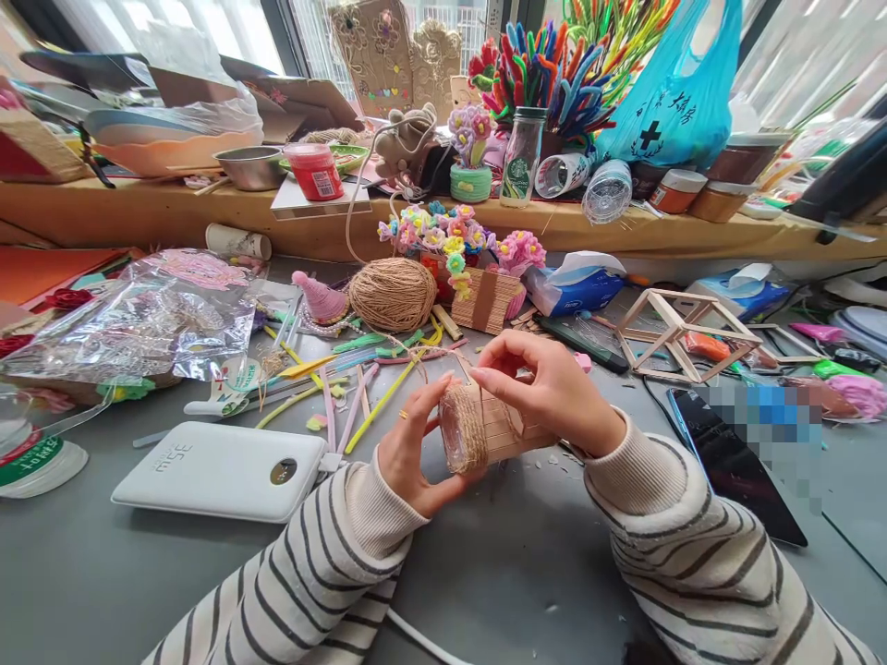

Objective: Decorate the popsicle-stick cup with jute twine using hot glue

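Head view: a stick-clad jar [500, 427] is being clasped by the left hand [408, 453], its twine [461, 434] being pinched taut by the right hand [554, 392]; if that tension is being slackened, coils could slip off.

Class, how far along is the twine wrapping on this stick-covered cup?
Done: a twine band covers one end of the stick-covered cup. In hand: the left hand grips that end while the right hand presses the twine down. Left: the rest of the cup shows bare sticks; the twine ball lies behind.

One twine ball [393, 294]. Right of it: two blue tissue packs [575, 288], one stick-frame cube [683, 332], one black phone [735, 462]. In front of it: one white power bank [222, 471], one twine-wrapped jar [478, 429].
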`<state>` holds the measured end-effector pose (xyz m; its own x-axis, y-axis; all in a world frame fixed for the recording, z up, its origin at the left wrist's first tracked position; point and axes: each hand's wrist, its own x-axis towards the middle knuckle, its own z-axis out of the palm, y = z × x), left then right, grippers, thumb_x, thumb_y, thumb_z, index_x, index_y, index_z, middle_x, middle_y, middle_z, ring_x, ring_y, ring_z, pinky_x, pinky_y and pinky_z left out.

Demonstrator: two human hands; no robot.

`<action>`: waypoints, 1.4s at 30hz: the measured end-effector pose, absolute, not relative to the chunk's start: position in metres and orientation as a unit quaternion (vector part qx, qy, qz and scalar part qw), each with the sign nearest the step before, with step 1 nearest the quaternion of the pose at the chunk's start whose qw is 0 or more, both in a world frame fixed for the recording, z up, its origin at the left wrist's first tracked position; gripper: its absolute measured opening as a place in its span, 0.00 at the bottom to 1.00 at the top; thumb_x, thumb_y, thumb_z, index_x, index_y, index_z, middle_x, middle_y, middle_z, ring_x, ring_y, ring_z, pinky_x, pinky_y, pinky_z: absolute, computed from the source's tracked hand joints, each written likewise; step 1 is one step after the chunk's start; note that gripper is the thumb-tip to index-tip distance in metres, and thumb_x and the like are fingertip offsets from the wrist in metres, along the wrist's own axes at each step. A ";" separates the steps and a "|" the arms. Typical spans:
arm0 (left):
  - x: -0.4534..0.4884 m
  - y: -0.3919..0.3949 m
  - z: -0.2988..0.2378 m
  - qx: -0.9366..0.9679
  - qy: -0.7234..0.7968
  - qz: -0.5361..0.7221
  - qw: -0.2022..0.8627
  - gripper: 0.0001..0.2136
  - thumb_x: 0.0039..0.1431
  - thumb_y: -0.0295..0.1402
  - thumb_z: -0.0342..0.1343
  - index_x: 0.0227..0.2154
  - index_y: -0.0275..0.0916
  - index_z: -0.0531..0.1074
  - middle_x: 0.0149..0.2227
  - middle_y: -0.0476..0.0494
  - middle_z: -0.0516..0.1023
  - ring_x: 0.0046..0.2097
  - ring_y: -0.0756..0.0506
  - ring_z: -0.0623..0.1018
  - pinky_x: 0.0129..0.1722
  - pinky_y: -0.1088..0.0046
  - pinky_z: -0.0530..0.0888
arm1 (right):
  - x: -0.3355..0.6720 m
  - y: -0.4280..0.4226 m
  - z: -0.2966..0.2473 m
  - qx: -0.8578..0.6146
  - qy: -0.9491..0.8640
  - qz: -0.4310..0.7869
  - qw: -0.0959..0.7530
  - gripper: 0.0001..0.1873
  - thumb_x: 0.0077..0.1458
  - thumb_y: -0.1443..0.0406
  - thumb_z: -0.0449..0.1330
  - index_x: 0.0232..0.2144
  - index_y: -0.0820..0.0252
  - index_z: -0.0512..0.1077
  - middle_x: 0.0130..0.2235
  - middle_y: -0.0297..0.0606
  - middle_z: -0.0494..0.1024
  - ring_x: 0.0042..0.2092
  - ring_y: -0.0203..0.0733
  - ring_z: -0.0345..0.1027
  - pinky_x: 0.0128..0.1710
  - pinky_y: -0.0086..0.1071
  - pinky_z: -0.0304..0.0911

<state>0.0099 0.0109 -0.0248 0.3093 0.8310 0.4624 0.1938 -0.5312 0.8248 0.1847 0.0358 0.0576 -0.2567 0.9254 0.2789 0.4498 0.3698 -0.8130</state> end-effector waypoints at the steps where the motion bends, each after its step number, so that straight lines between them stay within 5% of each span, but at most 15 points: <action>1: 0.010 0.011 -0.025 0.742 0.349 0.472 0.324 0.37 0.43 0.29 0.62 0.57 0.46 0.54 0.56 0.38 0.63 0.57 0.37 0.65 0.48 0.62 0.72 | 0.185 0.035 0.059 -0.472 -0.729 0.307 0.390 0.06 0.50 0.63 0.58 0.26 0.62 0.68 0.27 0.33 0.72 0.29 0.32 0.63 0.27 0.26 0.59; 12: 0.006 0.022 -0.030 0.782 0.305 0.491 0.233 0.35 0.42 0.26 0.59 0.54 0.49 0.54 0.54 0.39 0.60 0.57 0.35 0.63 0.51 0.53 0.69 | 0.184 0.024 0.072 -0.391 -0.766 0.338 0.382 0.06 0.52 0.64 0.58 0.27 0.61 0.69 0.28 0.33 0.71 0.29 0.31 0.63 0.29 0.25 0.59; 19: 0.009 0.026 -0.032 0.754 0.288 0.544 0.229 0.32 0.40 0.24 0.60 0.50 0.47 0.56 0.52 0.39 0.59 0.57 0.36 0.62 0.44 0.59 0.73 | 0.204 0.028 0.081 -0.454 -0.775 0.220 0.381 0.08 0.54 0.62 0.55 0.27 0.61 0.70 0.29 0.35 0.73 0.31 0.34 0.65 0.31 0.28 0.60; 21: 0.010 0.025 -0.032 0.724 0.315 0.560 0.250 0.32 0.40 0.25 0.61 0.49 0.47 0.56 0.52 0.39 0.58 0.57 0.37 0.62 0.45 0.61 0.73 | 0.219 0.035 0.080 -0.525 -0.765 0.147 0.341 0.09 0.53 0.61 0.55 0.27 0.60 0.71 0.29 0.37 0.75 0.30 0.36 0.66 0.30 0.29 0.59; 25: 0.013 0.022 -0.032 0.643 0.405 0.569 0.314 0.31 0.42 0.30 0.62 0.49 0.47 0.53 0.54 0.39 0.56 0.56 0.39 0.64 0.45 0.64 0.73 | 0.251 0.049 0.067 -0.708 -0.695 0.001 0.126 0.12 0.51 0.59 0.56 0.23 0.60 0.72 0.26 0.43 0.76 0.27 0.42 0.67 0.25 0.33 0.54; 29: 0.013 0.020 -0.031 0.620 0.432 0.566 0.330 0.34 0.41 0.31 0.62 0.50 0.50 0.50 0.56 0.40 0.54 0.54 0.40 0.66 0.44 0.63 0.74 | 0.264 0.058 0.051 -0.771 -0.636 0.007 -0.023 0.21 0.54 0.53 0.51 0.23 0.64 0.74 0.24 0.47 0.75 0.29 0.46 0.70 0.25 0.33 0.55; 33: 0.013 0.022 -0.030 0.611 0.449 0.562 0.330 0.36 0.41 0.31 0.62 0.52 0.51 0.50 0.52 0.41 0.58 0.55 0.40 0.66 0.46 0.60 0.72 | 0.252 0.060 0.043 -0.785 -0.614 0.021 -0.078 0.23 0.48 0.48 0.56 0.30 0.62 0.77 0.27 0.51 0.77 0.35 0.50 0.73 0.30 0.33 0.61; 42: 0.012 0.024 -0.031 0.602 0.451 0.555 0.355 0.35 0.40 0.30 0.61 0.51 0.50 0.52 0.56 0.40 0.56 0.56 0.41 0.64 0.49 0.60 0.71 | 0.233 0.064 0.031 -0.815 -0.568 0.058 -0.099 0.22 0.51 0.56 0.56 0.37 0.71 0.75 0.37 0.57 0.78 0.42 0.54 0.72 0.33 0.35 0.63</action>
<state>0.0117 0.0237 -0.0309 -0.0226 0.9375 0.3473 0.1489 -0.3404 0.9284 0.2325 0.0643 0.0305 0.3492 0.9142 -0.2059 0.9369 -0.3363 0.0955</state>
